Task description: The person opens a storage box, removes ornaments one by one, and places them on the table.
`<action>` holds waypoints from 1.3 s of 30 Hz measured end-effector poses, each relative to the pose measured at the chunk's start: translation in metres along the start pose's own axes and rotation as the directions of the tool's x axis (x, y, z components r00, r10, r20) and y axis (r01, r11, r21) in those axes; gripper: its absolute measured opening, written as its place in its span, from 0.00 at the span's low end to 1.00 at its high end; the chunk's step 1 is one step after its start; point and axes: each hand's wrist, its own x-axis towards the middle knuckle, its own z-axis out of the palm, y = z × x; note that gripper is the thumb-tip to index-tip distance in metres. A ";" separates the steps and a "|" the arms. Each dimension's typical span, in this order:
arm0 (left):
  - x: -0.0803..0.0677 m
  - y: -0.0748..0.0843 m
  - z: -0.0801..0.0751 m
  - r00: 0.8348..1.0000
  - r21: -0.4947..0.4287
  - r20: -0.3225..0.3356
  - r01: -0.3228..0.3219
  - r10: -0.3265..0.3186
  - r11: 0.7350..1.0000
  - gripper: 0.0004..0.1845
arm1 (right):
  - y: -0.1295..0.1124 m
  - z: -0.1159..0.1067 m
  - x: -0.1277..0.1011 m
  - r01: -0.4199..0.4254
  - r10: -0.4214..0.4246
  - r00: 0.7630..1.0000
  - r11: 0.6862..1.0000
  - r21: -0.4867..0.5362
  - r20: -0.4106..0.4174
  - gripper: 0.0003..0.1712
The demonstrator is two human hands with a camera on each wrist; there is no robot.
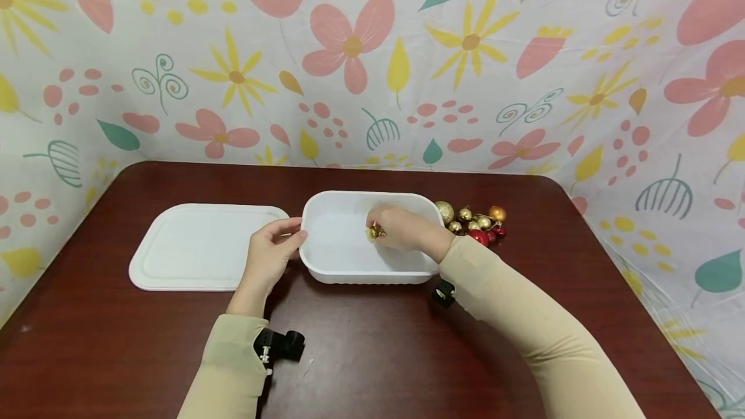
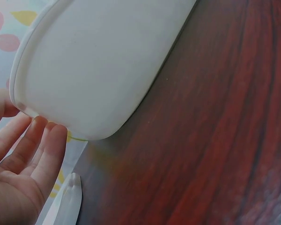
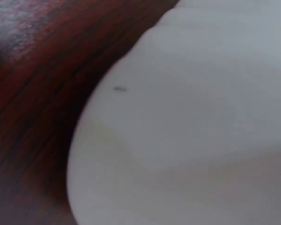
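While the left hand (image 1: 269,257) steadies the light, slick white tub (image 1: 326,269) with relaxed fingers, the right hand (image 1: 401,230) pinches a small, fragile-looking gold bauble (image 1: 372,233) inside it, best held by fingertips.

The right hand (image 1: 401,230) covers most of the small gold bauble (image 1: 372,233); the right wrist view is blurred.

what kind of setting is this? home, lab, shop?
Probably a staged recording booth, not a lived-in room: a floral sheet curtains three sides of a dark wooden table, which bears only a white tub, its lid and small baubles.
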 end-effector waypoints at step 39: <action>0.002 -0.006 0.002 1.000 -0.011 -0.025 -0.001 0.001 1.000 0.17 | 0.047 -0.029 -0.092 -0.140 0.262 0.897 0.933 0.332 -0.357 0.18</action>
